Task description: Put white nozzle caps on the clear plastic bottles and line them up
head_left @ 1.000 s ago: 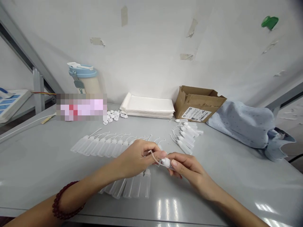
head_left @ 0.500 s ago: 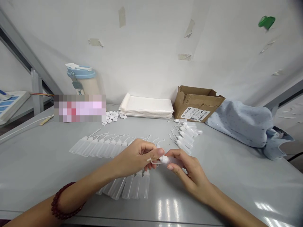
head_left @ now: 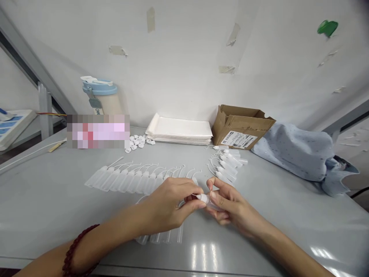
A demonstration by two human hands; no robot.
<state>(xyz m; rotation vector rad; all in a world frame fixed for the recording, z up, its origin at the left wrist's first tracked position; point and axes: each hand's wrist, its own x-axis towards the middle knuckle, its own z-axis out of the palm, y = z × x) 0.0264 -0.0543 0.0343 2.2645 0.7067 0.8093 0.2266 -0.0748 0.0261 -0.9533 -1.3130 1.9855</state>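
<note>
A small clear bottle with a white cap [head_left: 203,198] is held between my two hands over the grey table [head_left: 259,231]. My left hand [head_left: 175,200] pinches the cap end with thumb and fingers. Wrapped round the bottle's body is my right hand [head_left: 227,202], its thumb close to the cap. A row of similar bottles [head_left: 123,180] with thin white straps lies behind my left hand. More bottles [head_left: 160,236] lie under my left forearm, partly hidden by it. Beyond my right hand is a small heap of bottles [head_left: 229,163].
White caps [head_left: 137,142] lie in a pile left of a stack of white padded sheets [head_left: 180,130]. An open cardboard box [head_left: 243,127] stands beside a pale blue cloth [head_left: 296,152]. A blue-lidded cup [head_left: 105,98] is at the back left.
My left hand has turned over, its fingers now pinching from above. My right thumb has moved onto the bottle near the cap. The cap's strap no longer shows clearly.
</note>
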